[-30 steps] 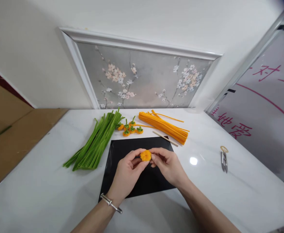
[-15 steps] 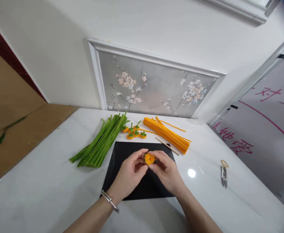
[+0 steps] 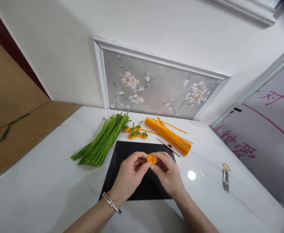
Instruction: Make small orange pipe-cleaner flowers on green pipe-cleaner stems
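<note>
Between my fingertips is a small orange pipe-cleaner pumpkin (image 3: 152,159), its ribbed face turned up toward me. My left hand (image 3: 132,171) pinches it from the left with thumb and fingers. From the right, my right hand (image 3: 167,171) grips its other side the same way. Both hands are over a black mat (image 3: 144,191). Behind the mat sits a cluster of several small orange pumpkins (image 3: 131,136) with green tops. A bundle of green pipe cleaners (image 3: 103,140) lies to the left, and a bundle of orange pipe cleaners (image 3: 169,136) to the right.
A thin wooden stick (image 3: 168,147) lies by the mat's back right corner. Small thread snips (image 3: 225,179) rest farther right on the white table (image 3: 45,174). A wall with a framed floral panel (image 3: 156,87) stands behind, and brown cardboard (image 3: 18,129) is at left.
The orange pumpkin has turned slightly and shifted a little right between my fingertips. Both hands keep hold of it. The whole view has moved slightly.
</note>
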Motion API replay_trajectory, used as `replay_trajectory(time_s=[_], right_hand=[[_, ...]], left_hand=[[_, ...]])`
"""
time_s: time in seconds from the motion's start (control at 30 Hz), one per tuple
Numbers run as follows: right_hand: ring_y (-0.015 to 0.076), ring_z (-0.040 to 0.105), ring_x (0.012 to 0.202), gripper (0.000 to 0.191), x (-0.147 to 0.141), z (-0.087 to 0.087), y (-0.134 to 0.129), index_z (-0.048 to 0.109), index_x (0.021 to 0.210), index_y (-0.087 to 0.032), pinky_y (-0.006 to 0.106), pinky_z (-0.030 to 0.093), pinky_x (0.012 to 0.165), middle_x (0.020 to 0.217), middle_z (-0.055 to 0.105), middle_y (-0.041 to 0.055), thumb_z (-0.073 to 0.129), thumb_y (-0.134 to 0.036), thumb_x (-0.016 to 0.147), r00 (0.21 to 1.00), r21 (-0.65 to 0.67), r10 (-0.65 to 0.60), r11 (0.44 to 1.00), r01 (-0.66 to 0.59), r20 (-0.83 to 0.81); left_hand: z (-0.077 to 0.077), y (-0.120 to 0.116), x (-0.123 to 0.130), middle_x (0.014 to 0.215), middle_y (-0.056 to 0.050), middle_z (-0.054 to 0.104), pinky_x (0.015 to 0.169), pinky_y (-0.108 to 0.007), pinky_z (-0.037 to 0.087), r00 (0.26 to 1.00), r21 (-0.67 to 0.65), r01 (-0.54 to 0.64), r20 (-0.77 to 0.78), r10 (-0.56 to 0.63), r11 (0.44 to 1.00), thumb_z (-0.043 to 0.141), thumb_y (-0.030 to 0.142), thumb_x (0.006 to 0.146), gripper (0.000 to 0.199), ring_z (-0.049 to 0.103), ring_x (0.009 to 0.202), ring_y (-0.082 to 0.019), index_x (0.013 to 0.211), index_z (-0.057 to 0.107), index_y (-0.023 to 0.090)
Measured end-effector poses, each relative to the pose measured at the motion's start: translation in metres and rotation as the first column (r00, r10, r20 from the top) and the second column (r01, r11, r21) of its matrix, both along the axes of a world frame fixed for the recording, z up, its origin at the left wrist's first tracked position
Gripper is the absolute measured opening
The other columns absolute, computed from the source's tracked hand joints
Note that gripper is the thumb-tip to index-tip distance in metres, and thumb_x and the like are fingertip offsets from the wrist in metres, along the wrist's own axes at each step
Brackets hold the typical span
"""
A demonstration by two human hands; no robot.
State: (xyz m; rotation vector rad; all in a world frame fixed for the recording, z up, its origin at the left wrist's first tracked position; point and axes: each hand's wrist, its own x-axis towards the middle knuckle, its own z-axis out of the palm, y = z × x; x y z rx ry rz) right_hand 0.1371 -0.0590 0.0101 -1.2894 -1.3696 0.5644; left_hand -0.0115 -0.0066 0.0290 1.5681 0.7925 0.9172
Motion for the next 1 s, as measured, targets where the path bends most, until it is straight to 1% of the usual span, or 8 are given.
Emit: replay_trajectory(time_s=[0.17,0.3,0.4,0.5,0.57,0.63,0.87,1.0], right_hand=[[0.0183,0.061,0.088,0.026,-0.002,0.000,0.000,0.063,0.110,-0.026,0.029,0.058,0.068,0.106,0.058,0.0068,0.061,-0.023,0.083,0.998,-0.009,0.016,1.000,-0.017,-0.059],[0.0186,0.061,0.088,0.027,-0.003,0.002,0.000,0.063,0.109,-0.026,0.029,0.057,0.067,0.104,0.059,0.0066,0.064,-0.025,0.083,0.993,-0.002,0.023,1.000,-0.023,-0.119],[0.0194,0.061,0.091,0.029,-0.002,0.004,0.001,0.063,0.110,-0.026,0.029,0.057,0.069,0.104,0.060,0.0064,0.066,-0.025,0.082,0.994,0.008,0.010,1.000,-0.009,-0.111],[0.0195,0.061,0.093,0.031,0.000,0.007,0.001,0.064,0.112,-0.028,0.029,0.056,0.071,0.106,0.060,0.0061,0.066,-0.024,0.081,0.996,0.016,0.014,1.000,-0.013,-0.087],[0.0190,0.062,0.091,0.030,0.001,0.008,0.001,0.064,0.112,-0.028,0.029,0.056,0.071,0.106,0.061,0.0057,0.065,-0.022,0.082,0.997,0.023,0.020,1.000,-0.018,-0.069],[0.0191,0.062,0.091,0.029,0.002,0.008,0.001,0.065,0.111,-0.028,0.029,0.055,0.072,0.106,0.062,0.0056,0.064,-0.021,0.083,0.998,0.021,0.020,1.000,-0.019,-0.053],[0.0181,0.062,0.087,0.028,0.004,0.009,0.000,0.065,0.113,-0.027,0.029,0.055,0.071,0.107,0.061,0.0070,0.059,-0.023,0.086,0.997,0.001,0.045,0.999,-0.045,-0.060],[0.0183,0.060,0.093,0.042,0.009,0.006,0.002,0.059,0.123,-0.029,0.028,0.054,0.073,0.110,0.058,0.0060,0.066,-0.025,0.082,0.989,0.002,0.090,0.996,-0.090,-0.117]], left_hand=[[0.000,0.000,0.000,0.089,-0.003,0.069,0.074,-0.027,0.056,0.999,0.005,-0.041,0.022,0.041,0.999,0.064,0.026,0.081,0.011,0.068,0.081,-0.017,0.089,0.062,0.019],[0.007,0.000,0.000,0.089,-0.003,0.069,0.076,-0.029,0.057,0.996,-0.128,-0.008,0.085,0.019,0.992,0.065,0.029,0.080,0.016,0.068,0.083,-0.018,0.092,0.062,0.018],[0.011,0.002,0.000,0.099,-0.004,0.066,0.079,-0.031,0.057,0.987,-0.212,0.038,0.161,-0.003,0.976,0.065,0.029,0.081,0.030,0.068,0.086,-0.017,0.108,0.058,0.021],[0.010,0.006,-0.001,0.113,-0.005,0.063,0.085,-0.032,0.055,0.979,-0.225,0.135,0.178,-0.096,0.965,0.069,0.022,0.076,0.046,0.067,0.093,-0.017,0.119,0.053,0.023],[0.007,0.008,-0.002,0.116,-0.005,0.063,0.090,-0.031,0.054,0.974,-0.223,0.192,0.163,-0.157,0.956,0.070,0.018,0.075,0.044,0.066,0.099,-0.018,0.117,0.056,0.022],[0.005,0.010,-0.002,0.115,-0.004,0.065,0.092,-0.030,0.053,0.971,-0.219,0.214,0.157,-0.182,0.952,0.069,0.017,0.076,0.038,0.065,0.101,-0.018,0.113,0.058,0.022],[0.001,0.012,-0.001,0.107,-0.001,0.068,0.089,-0.028,0.054,0.975,-0.211,0.178,0.173,-0.142,0.961,0.068,0.017,0.079,0.030,0.067,0.095,-0.015,0.107,0.060,0.022],[0.002,0.013,-0.002,0.105,-0.001,0.068,0.089,-0.025,0.053,0.973,-0.252,0.160,0.202,-0.109,0.954,0.071,0.016,0.077,0.030,0.066,0.094,-0.014,0.105,0.062,0.021]])
